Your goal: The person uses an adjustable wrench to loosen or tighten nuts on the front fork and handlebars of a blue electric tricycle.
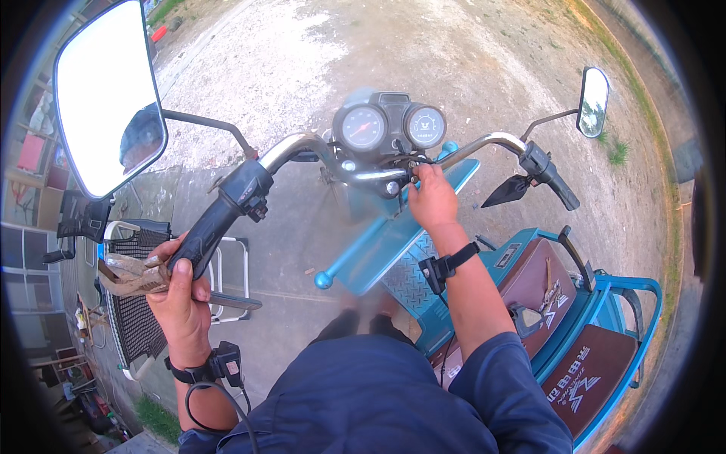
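**Fingertip work at the handlebar (370,175) of a blue scooter (386,246)**

Scooter is ahead and to the right, handlebar in front of the person. Step in hand looks like fingertip work mid-bar; next move probably calls for a steady left hold and careful fingers around the cables (396,160). Left hand (181,309) curls round the end of the black grip (203,233), thumb on it; a worn metal tool (130,278), kind unclear, is at that same hand. Right hand (432,203) has fingers bunched mid-bar, just below the dials (364,127); can't tell what, if anything, they pinch.

Outdoors: pale dirt (249,60) beyond, grey concrete (283,250) underfoot. Building windows (30,265) far left, mesh chair (130,310) nearer, small grass patch (157,418) lower left.
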### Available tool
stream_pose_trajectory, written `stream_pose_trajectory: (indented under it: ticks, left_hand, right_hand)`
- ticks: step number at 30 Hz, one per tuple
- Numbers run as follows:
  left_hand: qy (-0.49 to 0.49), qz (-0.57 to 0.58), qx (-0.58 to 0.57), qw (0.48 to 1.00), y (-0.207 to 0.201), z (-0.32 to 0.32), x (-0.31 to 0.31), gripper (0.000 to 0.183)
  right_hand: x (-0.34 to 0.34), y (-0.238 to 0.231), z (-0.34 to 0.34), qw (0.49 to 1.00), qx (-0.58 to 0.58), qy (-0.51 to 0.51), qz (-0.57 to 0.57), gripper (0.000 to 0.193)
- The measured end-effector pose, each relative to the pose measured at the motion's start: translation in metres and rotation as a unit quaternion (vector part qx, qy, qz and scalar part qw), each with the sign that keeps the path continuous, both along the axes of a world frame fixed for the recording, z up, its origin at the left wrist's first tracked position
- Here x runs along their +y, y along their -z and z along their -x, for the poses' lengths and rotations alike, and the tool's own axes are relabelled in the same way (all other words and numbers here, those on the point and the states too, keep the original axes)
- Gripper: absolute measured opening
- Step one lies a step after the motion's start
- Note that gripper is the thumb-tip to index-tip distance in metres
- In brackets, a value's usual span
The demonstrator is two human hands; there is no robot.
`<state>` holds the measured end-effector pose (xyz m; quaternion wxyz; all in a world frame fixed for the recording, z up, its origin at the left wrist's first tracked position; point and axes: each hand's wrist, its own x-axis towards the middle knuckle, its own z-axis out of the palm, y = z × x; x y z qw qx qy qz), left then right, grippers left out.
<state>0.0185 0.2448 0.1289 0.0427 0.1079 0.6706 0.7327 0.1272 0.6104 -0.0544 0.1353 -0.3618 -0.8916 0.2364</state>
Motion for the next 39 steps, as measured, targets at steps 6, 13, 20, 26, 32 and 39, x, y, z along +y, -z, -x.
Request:
stream_pose_trajectory:
  ticks: [6, 13, 20, 26, 32, 39]
  left_hand:
    - [-0.002, -0.009, -0.010, 1.000, 0.000, 0.000, -0.001, 0.034]
    - [-0.002, 0.011, 0.012, 1.000, 0.002, 0.000, -0.001, 0.033]
    - [0.002, 0.008, 0.010, 1.000, 0.001, 0.001, 0.000, 0.033]
    - [0.001, -0.007, -0.007, 1.000, 0.000, 0.000, 0.000, 0.036]
    - [-0.002, 0.012, 0.010, 1.000, 0.001, 0.000, 0.000, 0.034]
    - [0.000, 0.012, 0.013, 1.000, 0.000, 0.000, 0.002, 0.034]
  right_hand:
    - [0.002, -0.009, 0.006, 0.996, -0.075, 0.018, 0.038, 0.033]
    - [-0.002, -0.009, 0.004, 0.996, -0.052, 0.041, 0.053, 0.029]
    - [0.000, -0.001, 0.000, 1.000, 0.016, -0.019, -0.007, 0.030]
    - [0.004, -0.004, 0.003, 0.996, -0.066, 0.025, 0.061, 0.031]
    - [-0.002, -0.007, 0.003, 0.999, 0.002, 0.026, 0.042, 0.030]
    - [-0.001, -0.007, 0.001, 1.000, 0.012, -0.004, 0.027, 0.027]
